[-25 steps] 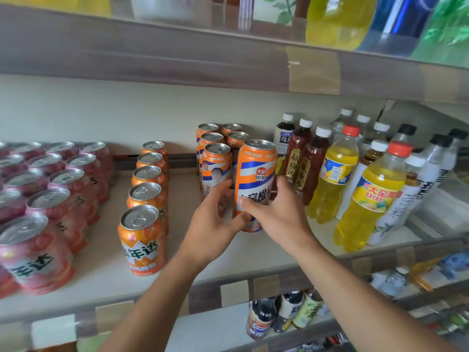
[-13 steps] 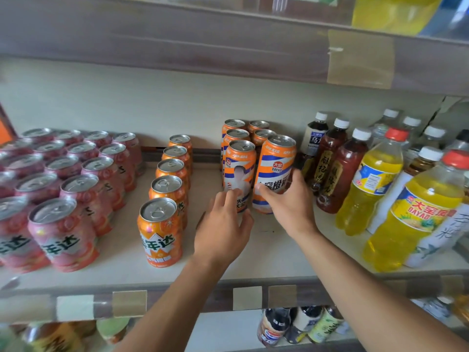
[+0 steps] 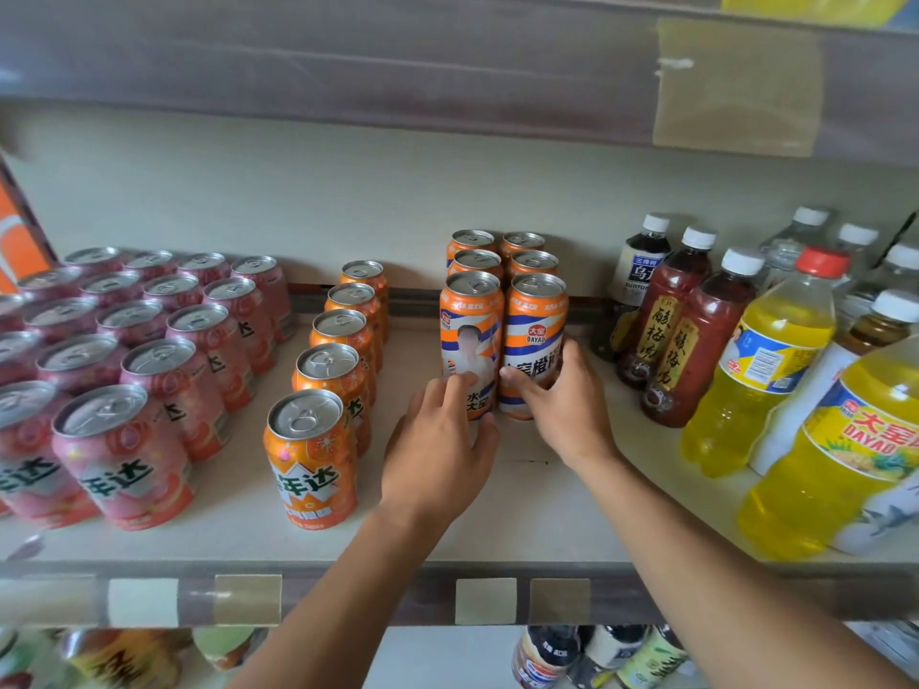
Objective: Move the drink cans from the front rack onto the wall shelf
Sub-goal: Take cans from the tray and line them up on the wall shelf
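Two rows of tall orange, white and blue cans stand at the middle of the wall shelf (image 3: 522, 514). My right hand (image 3: 562, 405) grips the front can of the right row (image 3: 537, 325) near its base, thumb on its front and fingers round its right side. My left hand (image 3: 437, 450) touches the front can of the left row (image 3: 470, 330) with straight fingertips low on its label. Both cans stand upright on the shelf, side by side.
A single row of short orange cans (image 3: 311, 455) runs front to back left of my hands. Several pink cans (image 3: 124, 455) fill the shelf's left. Dark and yellow bottles (image 3: 756, 370) crowd the right. Another shelf board (image 3: 447, 67) hangs overhead.
My right hand has pushed the right front can back and level with the left front can. My left hand reached forward onto the left can. The view moved closer.
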`<state>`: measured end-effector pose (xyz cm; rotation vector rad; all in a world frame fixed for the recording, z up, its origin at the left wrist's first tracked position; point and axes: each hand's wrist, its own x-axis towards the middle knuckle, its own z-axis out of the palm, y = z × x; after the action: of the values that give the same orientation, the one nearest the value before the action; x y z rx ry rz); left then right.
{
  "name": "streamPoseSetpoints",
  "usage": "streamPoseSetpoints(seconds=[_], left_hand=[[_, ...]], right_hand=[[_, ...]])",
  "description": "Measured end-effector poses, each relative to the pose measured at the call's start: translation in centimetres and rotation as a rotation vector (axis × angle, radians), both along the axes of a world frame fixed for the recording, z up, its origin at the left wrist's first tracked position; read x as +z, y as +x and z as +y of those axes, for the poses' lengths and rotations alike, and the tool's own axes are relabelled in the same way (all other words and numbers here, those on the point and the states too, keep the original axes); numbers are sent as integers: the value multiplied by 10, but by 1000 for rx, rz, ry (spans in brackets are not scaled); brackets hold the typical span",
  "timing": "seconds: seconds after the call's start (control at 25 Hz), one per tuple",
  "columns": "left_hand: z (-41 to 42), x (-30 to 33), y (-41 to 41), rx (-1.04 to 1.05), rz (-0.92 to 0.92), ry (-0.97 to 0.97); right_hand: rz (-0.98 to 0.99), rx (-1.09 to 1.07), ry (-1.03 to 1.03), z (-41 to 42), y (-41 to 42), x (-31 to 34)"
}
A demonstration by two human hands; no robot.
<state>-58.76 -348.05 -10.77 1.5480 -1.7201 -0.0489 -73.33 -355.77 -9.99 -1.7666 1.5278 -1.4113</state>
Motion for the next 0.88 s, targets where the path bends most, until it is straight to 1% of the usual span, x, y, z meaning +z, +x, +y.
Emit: streamPoseSetpoints(seconds=[0.16,0.36,0.88], left_hand=[[-3,0,0,0,17,15],[-3,-1,-1,-15,-6,0],[-7,-3,1,-58,-2,20]], right_hand=[[23,6,0,-1,-3,-4],[72,-49,-1,0,-2,-5],[91,-152,-22,3,2,-5]])
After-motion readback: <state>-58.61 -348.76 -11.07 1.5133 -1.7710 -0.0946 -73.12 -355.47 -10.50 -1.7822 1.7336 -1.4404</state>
